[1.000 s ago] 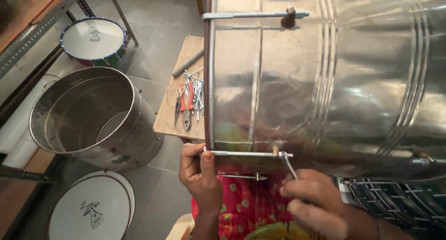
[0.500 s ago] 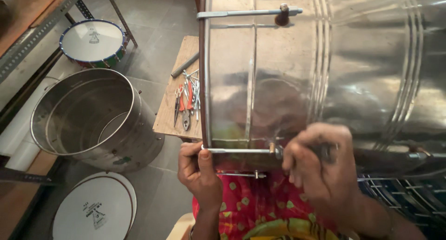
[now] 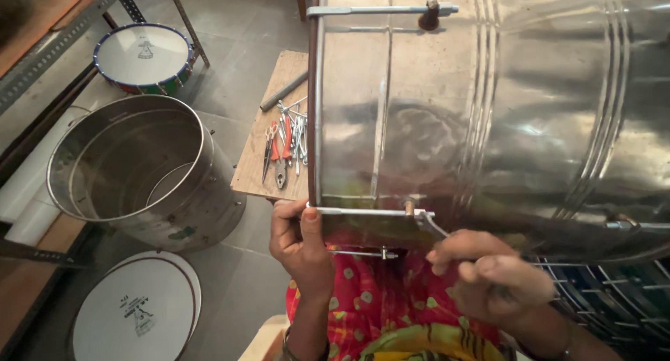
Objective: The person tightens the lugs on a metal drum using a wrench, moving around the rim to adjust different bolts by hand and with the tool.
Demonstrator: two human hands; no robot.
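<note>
A large shiny steel drum shell (image 3: 488, 116) lies on its side across my lap. My left hand (image 3: 300, 246) grips the hooked end of a metal tension rod (image 3: 363, 211) at the shell's left rim, thumb on top. My right hand (image 3: 492, 277) is closed around a small wrench (image 3: 434, 225) whose head sits on the nut (image 3: 410, 207) of that rod. A second tension rod (image 3: 377, 10) runs along the top of the shell. Another thin rod (image 3: 359, 253) shows below the shell, over my red patterned clothing.
A wooden board (image 3: 269, 134) holds pliers, scissors and several loose rods. An empty steel shell (image 3: 139, 169) stands on the floor at left. A finished drum (image 3: 143, 57) sits at the back, a white drumhead (image 3: 136, 312) lies bottom left, and another drum (image 3: 614, 291) is at lower right.
My right hand has swung down and right with the wrench, from covering the nut to below it. The left hand stays on the rod's hook.
</note>
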